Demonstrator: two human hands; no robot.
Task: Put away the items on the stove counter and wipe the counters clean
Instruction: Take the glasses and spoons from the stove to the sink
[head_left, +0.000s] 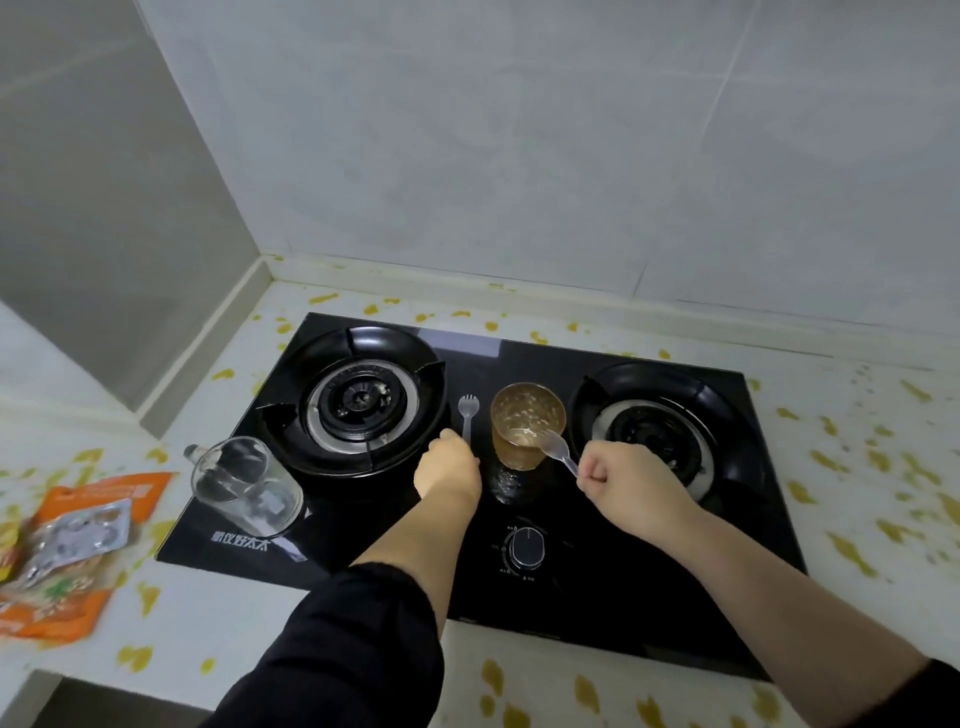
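Little of the task appears done: on the stove (597, 597), between its burners, an amber cup (527, 431) is left standing. A glass mug (244, 488) is seen on its side at the stove's front left corner, and orange packets (104, 499) are spread on the counter (171, 613) left of the stove. A clear fork (556, 447) is gripped in the closed right hand (623, 483), its head at the cup's rim. A second fork (468, 410), laid flat at the stove's middle, is met at its handle by the left hand (449, 467), whose fingers are hidden, so a grip cannot be told. No cloth is seen, so wiping is judged still ahead.
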